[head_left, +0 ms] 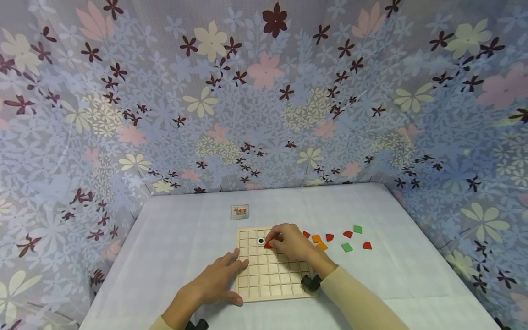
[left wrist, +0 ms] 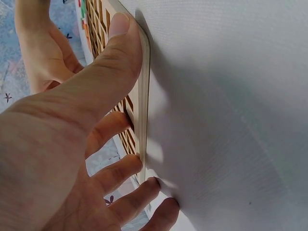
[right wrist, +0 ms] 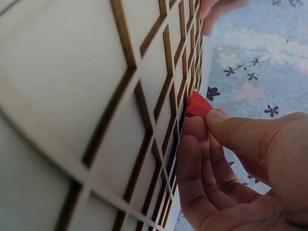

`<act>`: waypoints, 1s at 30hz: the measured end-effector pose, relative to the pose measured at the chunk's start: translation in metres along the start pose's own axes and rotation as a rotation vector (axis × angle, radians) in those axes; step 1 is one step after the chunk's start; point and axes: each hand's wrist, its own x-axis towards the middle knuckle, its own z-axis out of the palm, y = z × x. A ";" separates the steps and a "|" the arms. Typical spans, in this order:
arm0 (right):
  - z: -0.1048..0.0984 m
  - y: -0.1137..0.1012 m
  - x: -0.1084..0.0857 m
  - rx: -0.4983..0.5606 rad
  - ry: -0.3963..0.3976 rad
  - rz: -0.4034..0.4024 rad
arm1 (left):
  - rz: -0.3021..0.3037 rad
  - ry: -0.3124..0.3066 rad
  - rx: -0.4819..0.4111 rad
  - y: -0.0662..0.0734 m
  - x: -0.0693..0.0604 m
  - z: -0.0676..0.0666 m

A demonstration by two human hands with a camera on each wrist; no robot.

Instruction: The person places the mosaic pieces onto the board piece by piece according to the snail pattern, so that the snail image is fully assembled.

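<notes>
A wooden grid board [head_left: 264,278] with raised square cells lies on the table. My right hand [head_left: 294,243] pinches a red quarter-circle tile [right wrist: 197,105] between thumb and index finger, just over the board's upper cells. Directly left of it, a white tile with a black dot [head_left: 261,240] sits in an upper cell. My left hand [head_left: 216,278] rests at the board's left side with its fingers spread. In the left wrist view, its thumb [left wrist: 126,50] lies on the board's rim. The right hand hides the board's upper right part in the head view.
Right of the board lie loose red quarter-circle tiles [head_left: 348,234], orange squares [head_left: 316,238] and green squares [head_left: 347,247]. A small picture card [head_left: 239,211] with a grid lies behind the board. A flowered curtain [head_left: 264,128] hangs behind the white-covered table [head_left: 173,238].
</notes>
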 end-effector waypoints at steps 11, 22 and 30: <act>0.011 -0.008 0.006 -0.024 0.005 -0.016 | 0.007 -0.002 -0.007 0.002 -0.003 0.000; 0.017 -0.012 0.008 -0.058 -0.010 -0.017 | 0.022 -0.004 -0.005 0.002 -0.003 0.000; 0.018 -0.014 0.010 -0.090 0.013 -0.017 | 0.027 0.004 -0.007 -0.001 -0.002 0.001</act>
